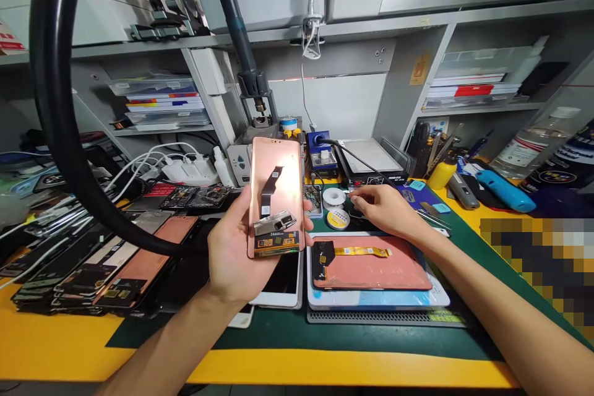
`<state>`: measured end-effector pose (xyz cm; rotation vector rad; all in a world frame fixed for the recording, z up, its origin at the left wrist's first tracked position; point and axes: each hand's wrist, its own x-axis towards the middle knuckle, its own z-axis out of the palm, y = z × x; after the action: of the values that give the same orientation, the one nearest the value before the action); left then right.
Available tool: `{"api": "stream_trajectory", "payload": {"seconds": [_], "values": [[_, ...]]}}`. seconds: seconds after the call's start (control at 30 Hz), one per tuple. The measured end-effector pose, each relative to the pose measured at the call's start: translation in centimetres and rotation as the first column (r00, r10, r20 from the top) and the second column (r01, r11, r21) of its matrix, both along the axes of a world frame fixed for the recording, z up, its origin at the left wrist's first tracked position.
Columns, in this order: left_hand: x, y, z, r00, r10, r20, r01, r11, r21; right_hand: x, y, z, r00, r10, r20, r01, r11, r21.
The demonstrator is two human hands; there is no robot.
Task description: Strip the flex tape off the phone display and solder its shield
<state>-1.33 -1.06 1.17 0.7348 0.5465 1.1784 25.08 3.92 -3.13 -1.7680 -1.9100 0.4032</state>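
Note:
My left hand (234, 253) holds a phone screen panel (275, 195) upright, copper back facing me, with a black flex cable and a small board on it. My right hand (383, 207) reaches out over the green mat (371, 331), fingers pinched near two small solder wire spools (335, 207); what it grips is too small to name. Below it, a second copper-backed screen panel (371, 269) with a yellow flex cable lies flat on a stack of white panels.
Rows of more screen panels (102, 266) lie on the left of the yellow bench. A thick black hose (53, 86) arcs overhead. A soldering station (321, 158), hot plate (369, 158), bottles (533, 148), tools and chargers crowd the back under shelves.

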Motion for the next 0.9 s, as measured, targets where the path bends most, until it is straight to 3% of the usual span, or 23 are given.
{"api": "stream_trajectory", "payload": {"seconds": [0.27, 0.9], "values": [[0.25, 0.15, 0.33, 0.994, 0.1, -0.038, -0.102, 0.993, -0.053, -0.34, -0.42, 0.46, 1.0, -0.015, -0.002, 0.015, 1.0, -0.013], [0.29, -0.24, 0.53, 0.994, 0.086, -0.06, -0.09, 0.994, -0.064, -0.53, -0.58, 0.6, 0.999, -0.018, 0.027, 0.019, 1.0, -0.02]]}}
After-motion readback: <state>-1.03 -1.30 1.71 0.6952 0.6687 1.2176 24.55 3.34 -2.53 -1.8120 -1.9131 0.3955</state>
